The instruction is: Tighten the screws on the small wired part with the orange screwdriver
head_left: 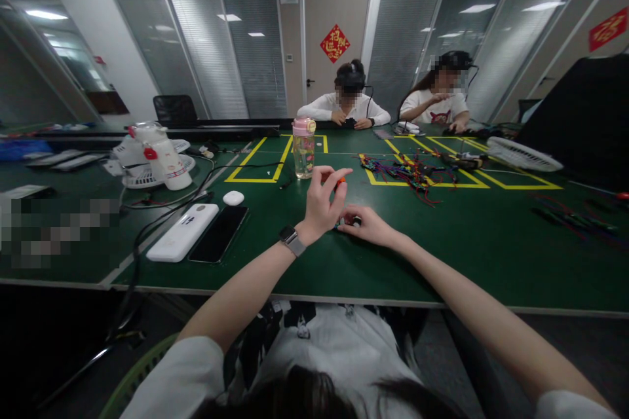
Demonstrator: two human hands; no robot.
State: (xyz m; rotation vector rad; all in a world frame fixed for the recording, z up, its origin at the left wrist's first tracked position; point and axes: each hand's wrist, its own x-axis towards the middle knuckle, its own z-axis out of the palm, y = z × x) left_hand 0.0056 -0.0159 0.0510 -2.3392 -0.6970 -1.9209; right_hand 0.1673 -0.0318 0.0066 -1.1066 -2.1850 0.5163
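Observation:
My left hand (323,201), with a watch (291,240) on its wrist, is raised just above the table in front of me. Its fingers are curled round a small orange-red thing (342,181), mostly hidden by the fingers. Lower and to the right, my right hand (368,225) rests near the tabletop with thumb and fingers pinched together. Small greenish and pale bits show at its fingertips, too small to name. The two hands are close together, the left above the right.
A water bottle (303,150) stands beyond my left hand. To the left lie a white power bank (183,233), a black phone (219,234) and a white case (233,198). A wire tangle (410,170) lies ahead right; a fan (523,153) stands farther right. Two people sit opposite.

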